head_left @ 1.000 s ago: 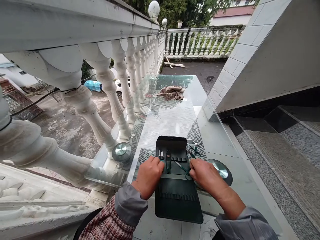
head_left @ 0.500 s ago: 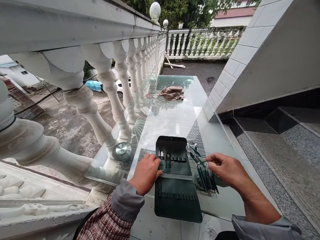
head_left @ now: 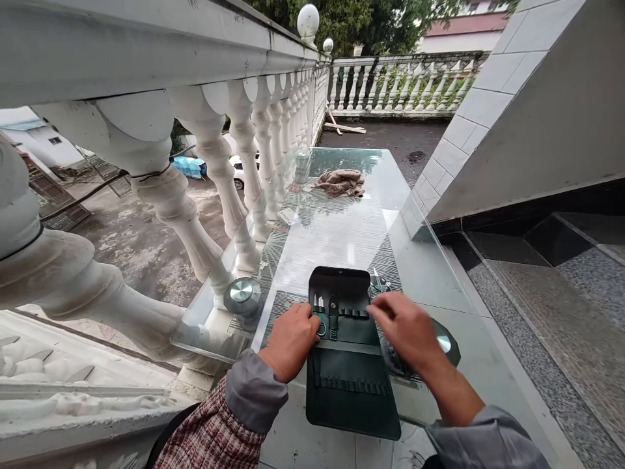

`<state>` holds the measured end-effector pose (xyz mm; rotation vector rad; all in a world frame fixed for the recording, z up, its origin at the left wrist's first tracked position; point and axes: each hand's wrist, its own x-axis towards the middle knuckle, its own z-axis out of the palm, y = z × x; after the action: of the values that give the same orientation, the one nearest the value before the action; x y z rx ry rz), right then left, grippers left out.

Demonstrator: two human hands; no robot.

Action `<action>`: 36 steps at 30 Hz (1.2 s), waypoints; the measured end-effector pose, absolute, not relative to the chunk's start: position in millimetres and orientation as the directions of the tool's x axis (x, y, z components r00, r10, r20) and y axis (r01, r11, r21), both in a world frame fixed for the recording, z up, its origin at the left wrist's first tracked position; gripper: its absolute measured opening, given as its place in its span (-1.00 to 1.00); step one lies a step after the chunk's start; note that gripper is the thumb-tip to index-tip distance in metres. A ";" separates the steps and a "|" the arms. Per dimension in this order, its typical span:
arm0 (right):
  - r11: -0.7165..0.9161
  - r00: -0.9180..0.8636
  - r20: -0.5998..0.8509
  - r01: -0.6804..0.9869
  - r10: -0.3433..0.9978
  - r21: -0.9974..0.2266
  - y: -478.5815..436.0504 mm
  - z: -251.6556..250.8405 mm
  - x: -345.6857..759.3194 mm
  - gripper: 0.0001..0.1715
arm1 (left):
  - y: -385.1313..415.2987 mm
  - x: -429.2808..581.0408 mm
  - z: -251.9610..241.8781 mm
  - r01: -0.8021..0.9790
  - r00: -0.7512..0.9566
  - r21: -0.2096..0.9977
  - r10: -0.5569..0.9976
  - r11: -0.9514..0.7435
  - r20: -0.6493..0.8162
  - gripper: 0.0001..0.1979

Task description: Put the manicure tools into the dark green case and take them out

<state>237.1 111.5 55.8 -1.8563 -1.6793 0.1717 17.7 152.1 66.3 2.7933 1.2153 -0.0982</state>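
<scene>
An unfolded dark green manicure case (head_left: pixel 354 407) lies on the glass table, with rows of elastic loops. My left hand (head_left: pixel 291 340) is closed on its left edge, fingertips beside small scissors (head_left: pixel 321 327) tucked in the upper panel. A snapped strap holder (head_left: pixel 333 316) sits in the middle of that panel. My right hand (head_left: pixel 407 329) is over the case's right edge, thumb and fingers drawn together near the upper loops. What they hold, if anything, is hidden. Beyond it shows part of a pile of metal tools (head_left: pixel 381 283), otherwise mostly covered by this hand.
The glass table (head_left: pixel 420 267) stretches forward, with a crumpled brown cloth (head_left: pixel 342 183) toward its far end. Round metal-topped table supports (head_left: pixel 243 291) show at the near corners. A white balustrade (head_left: pixel 195 176) runs along the left; stone steps (head_left: pixel 537 293) rise at the right.
My right hand has moved left from the tool pile to the case's upper right edge. My left hand keeps its hold on the case. The view has shifted slightly.
</scene>
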 end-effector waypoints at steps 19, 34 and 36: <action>-0.075 0.075 -0.018 0.891 0.997 -0.447 114.2 48.4 185.3 -0.85 | 152.9 25.7 63.2 0.785 0.620 0.041 0.782 -0.618 -0.063 -0.91; -0.137 0.126 -0.055 0.883 0.990 -0.449 124.0 46.4 189.7 -0.86 | 157.5 21.9 61.3 0.792 0.607 0.138 0.792 -0.595 -0.071 -0.89; -0.128 0.116 -0.053 0.891 0.992 -0.435 122.7 47.4 187.3 -0.84 | 159.4 19.5 58.5 0.783 0.612 0.181 0.789 -0.595 -0.057 -0.83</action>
<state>187.3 122.7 47.4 -2.1028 -1.8478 0.4822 19.5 159.4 58.5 2.6486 1.3057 0.0427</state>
